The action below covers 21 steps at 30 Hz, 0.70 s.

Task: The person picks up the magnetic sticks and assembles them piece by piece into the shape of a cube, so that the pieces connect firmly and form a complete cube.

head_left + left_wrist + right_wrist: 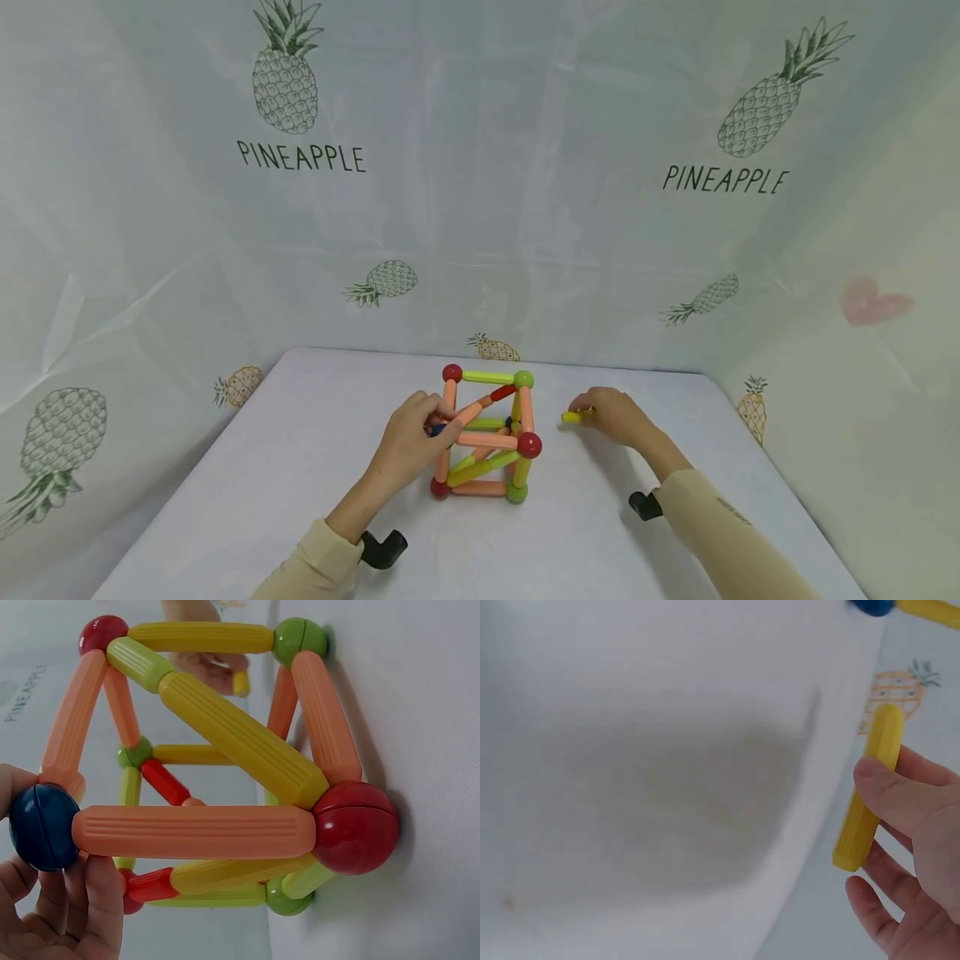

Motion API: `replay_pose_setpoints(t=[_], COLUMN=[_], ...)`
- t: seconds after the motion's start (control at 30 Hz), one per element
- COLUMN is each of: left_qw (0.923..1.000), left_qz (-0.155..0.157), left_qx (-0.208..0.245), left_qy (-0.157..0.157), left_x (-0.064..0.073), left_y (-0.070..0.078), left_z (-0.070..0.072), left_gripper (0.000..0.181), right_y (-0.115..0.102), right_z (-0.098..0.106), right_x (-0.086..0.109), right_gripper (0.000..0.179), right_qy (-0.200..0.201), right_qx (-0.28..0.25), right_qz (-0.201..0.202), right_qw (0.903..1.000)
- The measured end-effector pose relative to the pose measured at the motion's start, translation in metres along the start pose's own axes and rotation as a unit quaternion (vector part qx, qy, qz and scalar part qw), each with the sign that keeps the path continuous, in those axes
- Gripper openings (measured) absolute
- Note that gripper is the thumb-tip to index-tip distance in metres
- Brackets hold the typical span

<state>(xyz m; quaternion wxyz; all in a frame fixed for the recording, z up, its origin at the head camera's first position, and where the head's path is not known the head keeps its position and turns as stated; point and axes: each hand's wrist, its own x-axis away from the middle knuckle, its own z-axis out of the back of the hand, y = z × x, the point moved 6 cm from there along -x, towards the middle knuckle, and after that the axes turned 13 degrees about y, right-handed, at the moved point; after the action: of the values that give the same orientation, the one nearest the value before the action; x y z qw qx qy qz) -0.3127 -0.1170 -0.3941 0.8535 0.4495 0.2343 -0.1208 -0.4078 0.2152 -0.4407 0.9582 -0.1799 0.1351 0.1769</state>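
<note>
A cube-shaped frame of magnetic rods and balls (489, 441) stands on the table, built from orange, yellow, green and red rods. Several red and green balls mark its corners, and diagonal rods cross its faces. At its near upper left corner, my left hand (412, 437) holds a dark blue ball (45, 827) between thumb and fingers. To the right of the frame and apart from it, my right hand (611, 414) pinches a loose yellow rod (886, 735) between thumb and fingers, above the table. Part of the frame's left side is hidden behind the left hand.
The white table (300, 500) extends around the frame. Behind it hangs a pale curtain (480, 200) printed with pineapples. A black wrist-camera mount (384, 550) sits by the left wrist and another black mount (645, 505) by the right.
</note>
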Motion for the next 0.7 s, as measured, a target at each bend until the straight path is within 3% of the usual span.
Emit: replay_pose_setpoints(t=[0.17, 0.4, 0.57, 0.7], left_qw=[0.9999, 0.9998, 0.9999, 0.9999], left_qz=[-0.005, 0.001, 0.008, 0.011], left_qx=[0.009, 0.020, 0.013, 0.011], left_qy=[0.004, 0.006, 0.001, 0.000], left_x=[0.000, 0.001, 0.001, 0.000], left_y=[0.002, 0.002, 0.000, 0.000], left_z=[0.000, 0.000, -0.001, -0.001], left_gripper=[0.012, 0.011, 0.011, 0.011], right_y=[-0.024, -0.080, -0.122, -0.142], right_z=[0.033, 0.072, 0.081, 0.078], right_x=[-0.004, -0.015, -0.021, -0.025], right_gripper=[0.028, 0.029, 0.028, 0.030], right_qy=[0.061, 0.119, 0.128, 0.126], right_qx=[0.006, -0.002, -0.018, -0.028], right_qz=[0.071, 0.153, 0.221, 0.252], right_qw=[0.9956, 0.9811, 0.9667, 0.9592])
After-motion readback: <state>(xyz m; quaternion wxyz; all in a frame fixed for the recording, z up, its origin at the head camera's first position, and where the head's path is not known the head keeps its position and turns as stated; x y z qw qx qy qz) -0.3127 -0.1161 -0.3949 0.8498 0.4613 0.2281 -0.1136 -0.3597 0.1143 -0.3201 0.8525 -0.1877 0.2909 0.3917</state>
